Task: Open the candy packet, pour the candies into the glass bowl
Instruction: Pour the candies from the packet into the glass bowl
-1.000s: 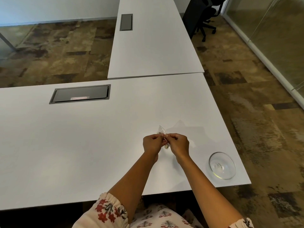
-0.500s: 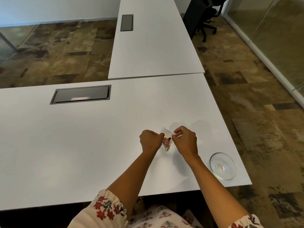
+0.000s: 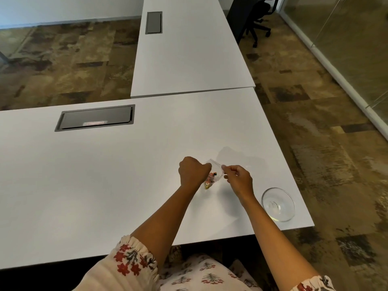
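A small clear candy packet [image 3: 213,175] with several coloured candies in its lower end hangs between my two hands above the white table [image 3: 105,175]. My left hand [image 3: 194,172] pinches the packet's left top edge and my right hand [image 3: 238,180] pinches the right top edge, so the mouth is spread apart. The glass bowl [image 3: 278,204] stands empty to the right of my right hand, near the table's front right corner.
A dark cable hatch [image 3: 95,118] is set in the table at the back left. A second white table [image 3: 189,49] adjoins behind, and a black office chair [image 3: 255,17] stands at the far right. The table's right edge runs just past the bowl.
My hands were together at the packet's top; they have drawn apart, right hand moving right, and the packet's mouth has widened, showing the candies.
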`<action>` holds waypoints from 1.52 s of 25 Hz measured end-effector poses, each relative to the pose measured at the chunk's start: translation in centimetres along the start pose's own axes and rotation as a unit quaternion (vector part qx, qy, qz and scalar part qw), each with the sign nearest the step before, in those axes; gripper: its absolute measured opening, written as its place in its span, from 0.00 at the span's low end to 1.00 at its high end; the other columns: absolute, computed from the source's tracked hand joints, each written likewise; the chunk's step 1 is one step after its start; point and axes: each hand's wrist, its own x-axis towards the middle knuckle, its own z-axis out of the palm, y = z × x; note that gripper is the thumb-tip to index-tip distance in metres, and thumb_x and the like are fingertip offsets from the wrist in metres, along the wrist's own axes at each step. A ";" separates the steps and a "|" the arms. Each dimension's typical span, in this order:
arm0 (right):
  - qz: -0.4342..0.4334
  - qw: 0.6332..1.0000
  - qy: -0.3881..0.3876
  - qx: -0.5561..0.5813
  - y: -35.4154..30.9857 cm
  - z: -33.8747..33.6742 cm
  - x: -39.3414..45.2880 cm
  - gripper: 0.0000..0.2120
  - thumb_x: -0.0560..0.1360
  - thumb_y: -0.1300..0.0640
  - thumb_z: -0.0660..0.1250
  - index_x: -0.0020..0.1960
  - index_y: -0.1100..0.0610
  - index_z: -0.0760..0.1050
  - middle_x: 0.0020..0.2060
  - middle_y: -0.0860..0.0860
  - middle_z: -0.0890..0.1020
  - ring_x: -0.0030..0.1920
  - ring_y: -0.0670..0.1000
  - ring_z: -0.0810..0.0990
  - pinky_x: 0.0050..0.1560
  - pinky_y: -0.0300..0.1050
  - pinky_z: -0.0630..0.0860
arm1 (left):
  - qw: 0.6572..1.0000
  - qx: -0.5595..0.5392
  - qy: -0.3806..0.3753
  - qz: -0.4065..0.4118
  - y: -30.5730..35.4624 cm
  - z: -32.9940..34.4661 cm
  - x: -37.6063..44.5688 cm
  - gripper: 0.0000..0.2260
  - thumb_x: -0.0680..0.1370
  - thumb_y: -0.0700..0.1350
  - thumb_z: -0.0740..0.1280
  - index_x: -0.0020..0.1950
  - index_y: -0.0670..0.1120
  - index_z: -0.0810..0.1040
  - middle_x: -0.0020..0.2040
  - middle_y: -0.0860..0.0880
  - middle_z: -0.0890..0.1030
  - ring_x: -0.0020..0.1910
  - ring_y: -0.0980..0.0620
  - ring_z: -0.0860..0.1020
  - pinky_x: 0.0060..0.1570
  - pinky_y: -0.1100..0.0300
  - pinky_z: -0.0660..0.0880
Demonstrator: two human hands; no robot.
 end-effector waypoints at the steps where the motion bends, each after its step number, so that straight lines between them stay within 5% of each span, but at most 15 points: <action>1: 0.041 0.998 -0.013 0.048 0.4 0.0 0.0 0.14 0.76 0.43 0.67 0.47 0.54 0.80 0.45 0.49 0.85 0.49 0.51 0.84 0.54 0.48 0.80 | 1.000 0.011 -0.002 0.011 0.2 0.1 -0.1 0.12 0.64 0.45 0.70 0.28 0.43 0.68 0.25 0.46 0.68 0.26 0.50 0.64 0.29 0.61 0.64; 7: 0.231 0.931 -0.133 0.251 2.5 -0.1 0.3 0.29 0.80 0.36 0.54 0.61 0.60 0.77 0.54 0.57 0.83 0.56 0.55 0.81 0.63 0.49 0.76 | 0.997 0.042 -0.052 0.046 2.5 1.1 -1.6 0.15 0.61 0.43 0.68 0.26 0.46 0.60 0.24 0.50 0.62 0.24 0.51 0.59 0.26 0.64 0.58; 11: 0.231 0.892 -0.176 0.347 3.5 -0.5 -0.3 0.28 0.78 0.34 0.57 0.58 0.57 0.79 0.48 0.56 0.87 0.46 0.56 0.86 0.39 0.45 0.82 | 0.991 0.012 -0.123 0.046 3.9 2.3 -3.0 0.17 0.63 0.45 0.70 0.26 0.46 0.61 0.24 0.49 0.62 0.28 0.48 0.66 0.29 0.62 0.61; 16: 0.272 0.855 -0.140 0.418 5.0 -2.6 -0.5 0.21 0.77 0.40 0.63 0.48 0.57 0.83 0.36 0.53 0.82 0.37 0.51 0.81 0.36 0.41 0.81 | 0.981 -0.065 -0.180 0.031 4.7 2.9 -3.7 0.07 0.62 0.45 0.67 0.33 0.41 0.76 0.32 0.35 0.79 0.32 0.47 0.76 0.35 0.57 0.71; 19: 0.267 0.834 -0.126 0.467 5.7 -4.4 -0.5 0.16 0.76 0.46 0.66 0.52 0.58 0.82 0.39 0.54 0.84 0.39 0.51 0.82 0.33 0.40 0.81 | 0.976 -0.070 -0.203 0.027 4.6 3.4 -3.8 0.10 0.64 0.45 0.69 0.35 0.37 0.79 0.33 0.39 0.77 0.32 0.48 0.74 0.35 0.58 0.72; 24: 0.234 0.846 -0.078 0.472 6.3 -7.7 -0.3 0.15 0.80 0.46 0.63 0.57 0.55 0.80 0.46 0.54 0.87 0.40 0.50 0.86 0.34 0.39 0.82 | 0.966 -0.037 -0.250 0.051 4.3 4.7 -3.8 0.11 0.73 0.47 0.69 0.41 0.39 0.82 0.33 0.50 0.75 0.29 0.54 0.70 0.29 0.65 0.64; 27: 0.226 0.854 -0.022 0.468 7.6 -10.1 -0.2 0.14 0.80 0.46 0.62 0.56 0.54 0.80 0.49 0.54 0.86 0.48 0.51 0.84 0.39 0.40 0.83 | 0.949 -0.015 -0.301 0.091 4.1 5.9 -4.4 0.14 0.77 0.49 0.64 0.50 0.41 0.84 0.46 0.47 0.84 0.42 0.52 0.77 0.41 0.60 0.71; 30: 0.216 0.864 0.035 0.453 9.5 -12.7 -0.5 0.15 0.79 0.46 0.63 0.58 0.54 0.79 0.50 0.53 0.86 0.53 0.52 0.82 0.45 0.45 0.82 | 0.927 0.043 -0.341 0.149 3.3 7.6 -5.3 0.15 0.80 0.48 0.62 0.62 0.44 0.82 0.63 0.46 0.82 0.61 0.48 0.78 0.58 0.57 0.71; 34: 0.203 0.886 0.095 0.405 11.2 -15.9 -0.8 0.16 0.79 0.46 0.64 0.60 0.54 0.78 0.54 0.53 0.83 0.55 0.52 0.82 0.49 0.47 0.80 | 0.868 0.171 -0.402 0.236 1.0 10.2 -6.1 0.22 0.82 0.48 0.60 0.76 0.45 0.69 0.77 0.45 0.68 0.79 0.47 0.61 0.75 0.53 0.58; 38: 0.194 0.918 0.151 0.312 12.2 -18.0 -0.8 0.23 0.79 0.45 0.63 0.69 0.57 0.73 0.59 0.54 0.81 0.59 0.54 0.81 0.53 0.50 0.80 | 0.786 0.302 -0.442 0.310 -0.2 12.3 -6.5 0.27 0.82 0.48 0.61 0.80 0.45 0.61 0.82 0.47 0.58 0.82 0.46 0.47 0.79 0.45 0.51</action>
